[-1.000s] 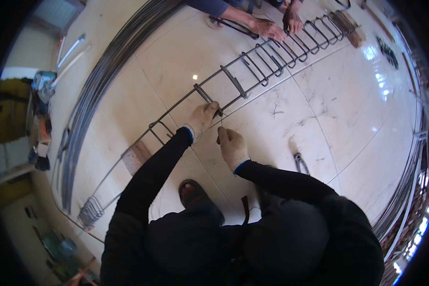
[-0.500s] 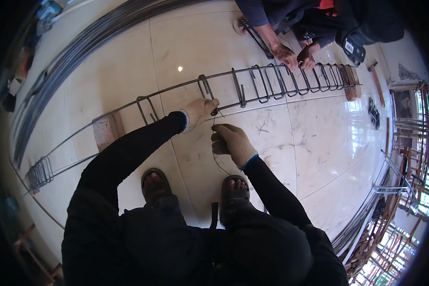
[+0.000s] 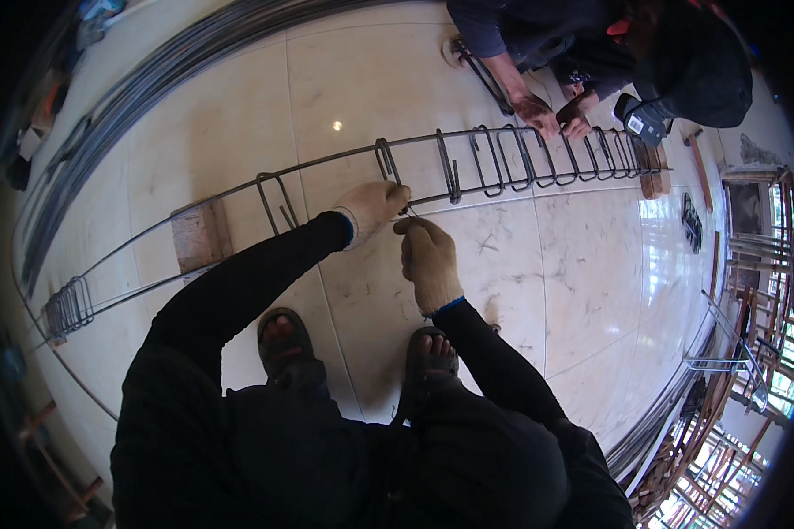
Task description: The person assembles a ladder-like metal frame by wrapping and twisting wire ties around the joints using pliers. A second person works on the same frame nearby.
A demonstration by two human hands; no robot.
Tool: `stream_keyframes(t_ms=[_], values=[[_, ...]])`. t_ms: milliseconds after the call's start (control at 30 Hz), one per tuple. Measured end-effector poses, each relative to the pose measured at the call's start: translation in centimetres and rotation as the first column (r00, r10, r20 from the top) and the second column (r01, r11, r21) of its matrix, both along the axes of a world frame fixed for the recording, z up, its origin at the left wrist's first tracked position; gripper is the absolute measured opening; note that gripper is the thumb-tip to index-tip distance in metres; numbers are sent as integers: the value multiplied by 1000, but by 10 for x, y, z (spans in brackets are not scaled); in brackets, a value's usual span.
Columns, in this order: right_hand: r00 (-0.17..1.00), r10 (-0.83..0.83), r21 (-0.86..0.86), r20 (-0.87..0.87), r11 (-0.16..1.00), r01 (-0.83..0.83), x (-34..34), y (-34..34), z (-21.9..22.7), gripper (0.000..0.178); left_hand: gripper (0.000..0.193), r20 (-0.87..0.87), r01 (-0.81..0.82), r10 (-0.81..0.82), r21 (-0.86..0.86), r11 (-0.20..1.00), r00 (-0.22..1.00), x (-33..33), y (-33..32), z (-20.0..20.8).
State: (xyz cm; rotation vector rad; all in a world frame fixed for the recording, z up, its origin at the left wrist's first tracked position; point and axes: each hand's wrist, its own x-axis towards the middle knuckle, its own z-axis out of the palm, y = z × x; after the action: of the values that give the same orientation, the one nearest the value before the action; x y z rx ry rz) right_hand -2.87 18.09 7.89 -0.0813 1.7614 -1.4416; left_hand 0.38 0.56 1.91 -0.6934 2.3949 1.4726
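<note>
A long cage of steel reinforcing bars (image 3: pixel 325 161) with bent stirrups stretches across in front of me. My left hand (image 3: pixel 370 208), in a cream work glove, is closed on the near bar where a stirrup (image 3: pixel 385 159) meets it. Just right of it, my gloved right hand (image 3: pixel 432 264) pinches a thin tie wire (image 3: pixel 414 213) close to that joint. The glove hides most of the wire, and the left fingers cover the crossing itself.
A wooden block (image 3: pixel 201 234) props the cage on the left, another (image 3: pixel 653 172) on the right. Bunched stirrups (image 3: pixel 69 306) hang at the left end. A co-worker's hands (image 3: pixel 556 116) work on the cage's far side. Long bars (image 3: pixel 150 110) lie far left; a hammer (image 3: pixel 700 172) lies right.
My right hand has moved up to the joint beside my left hand, and its fingers now point upward. My left hand stays at the same stirrup. The co-worker's head has come further into view.
</note>
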Motion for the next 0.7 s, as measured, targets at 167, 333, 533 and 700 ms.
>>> stream_keyframes(t_ms=[167, 333, 533, 700], values=[[954, 102, 32, -281, 995, -97, -4, 4, -24, 32, 32, -294, -143, 55, -287, 947, 954, 12, 11, 10], [870, 150, 110, -469, 988, -111, 2, 11, -28, 27, 18, -572, -86, -153, -368, 926, 806, 26, 17, 21], [786, 184, 105, -591, 983, -152, 8, 10, -6, 21, 17, -678, -57, -251, -396, 916, 691, 25, 9, 6], [907, 12, 155, -421, 986, 59, -23, 6, 9, 29, 14, -633, -102, -120, -303, 948, 765, 31, 13, 10]])
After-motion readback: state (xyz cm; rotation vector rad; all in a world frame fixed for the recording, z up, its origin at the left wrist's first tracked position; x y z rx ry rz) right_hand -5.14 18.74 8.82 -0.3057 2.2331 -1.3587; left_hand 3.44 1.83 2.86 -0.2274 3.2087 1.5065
